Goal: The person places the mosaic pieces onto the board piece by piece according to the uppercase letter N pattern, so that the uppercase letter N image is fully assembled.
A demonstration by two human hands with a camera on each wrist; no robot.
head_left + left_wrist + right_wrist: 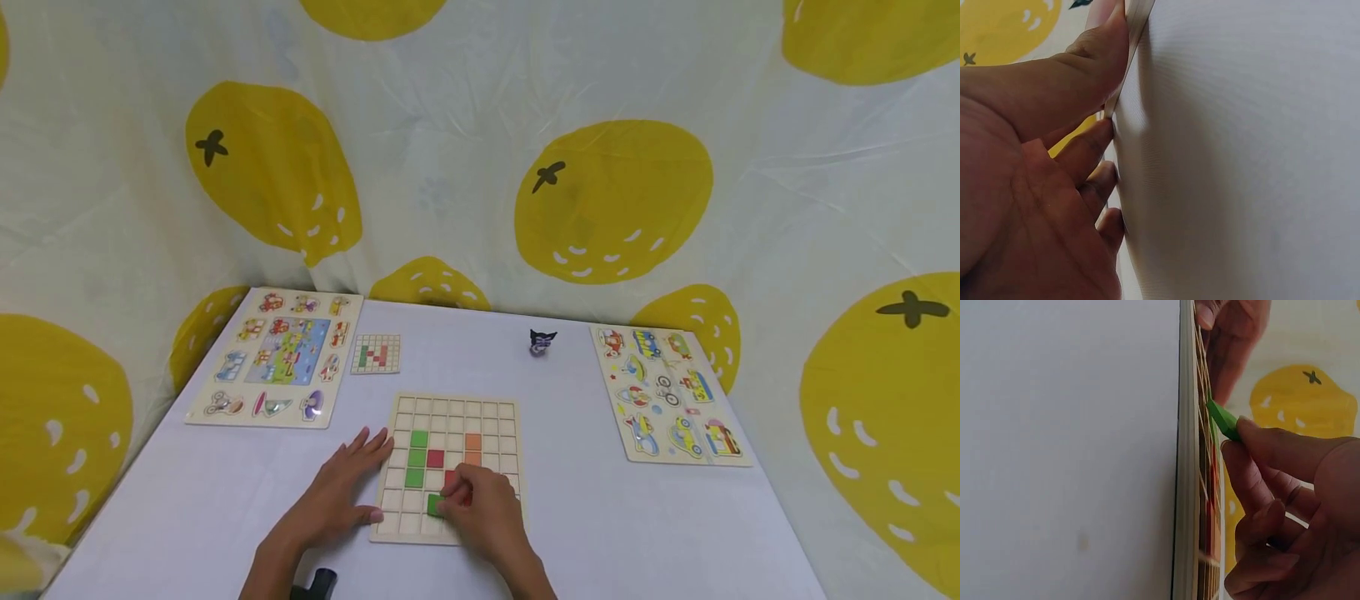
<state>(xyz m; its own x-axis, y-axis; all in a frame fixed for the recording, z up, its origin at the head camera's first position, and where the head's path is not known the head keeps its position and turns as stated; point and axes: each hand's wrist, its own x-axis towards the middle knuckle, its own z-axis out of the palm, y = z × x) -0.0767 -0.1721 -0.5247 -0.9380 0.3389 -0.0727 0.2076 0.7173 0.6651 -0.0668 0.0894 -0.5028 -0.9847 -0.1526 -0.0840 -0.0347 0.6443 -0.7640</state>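
Observation:
A wooden grid board lies on the table, with green, red and orange square tiles in some cells. My right hand pinches a green tile between thumb and finger over the lower part of the board. In the right wrist view that green tile is tilted, one edge toward the grid. My left hand rests at the board's left edge, fingers spread, thumb at the lower left corner. Three green tiles form a column, with a red tile beside it. The right hand partly covers other red tiles.
A small pattern card with a coloured grid lies behind the board. A picture puzzle is at the left, another at the right. A small dark figurine stands at the back. A black object sits near the left forearm.

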